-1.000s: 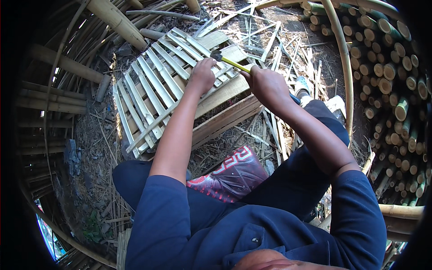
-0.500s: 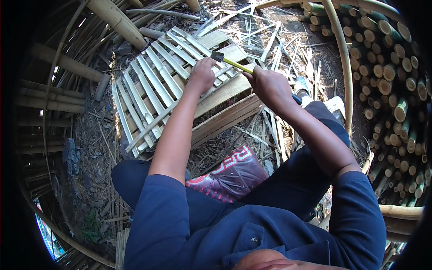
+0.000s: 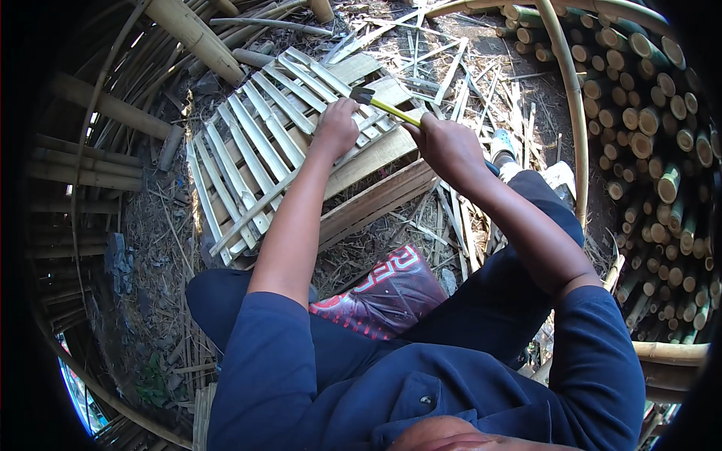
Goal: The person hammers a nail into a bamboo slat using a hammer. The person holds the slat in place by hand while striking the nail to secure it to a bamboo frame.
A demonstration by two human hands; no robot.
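Observation:
A panel of split bamboo slats [image 3: 265,119], joined by crosswise strips, lies on a low wooden platform [image 3: 376,159] in front of me. My right hand [image 3: 451,150] is closed round the handle of a hammer [image 3: 392,110], which has a yellow shaft and a dark head. The hammer's head is just above the panel's right part, close to the fingers of my left hand [image 3: 336,129]. That hand rests on the panel with its fingers drawn together at the crosswise strip. Whatever they pinch, if anything, is hidden.
Cut bamboo poles [image 3: 643,120] are stacked on the right behind an upright bamboo post [image 3: 569,98]. Loose bamboo strips [image 3: 455,71] litter the ground beyond the platform. Bamboo poles [image 3: 113,105] line the left side. A dark red printed cloth [image 3: 387,297] lies between my legs.
The hammer's head has dipped slightly toward the panel, and my right hand has shifted a little with it. My left hand keeps its place.

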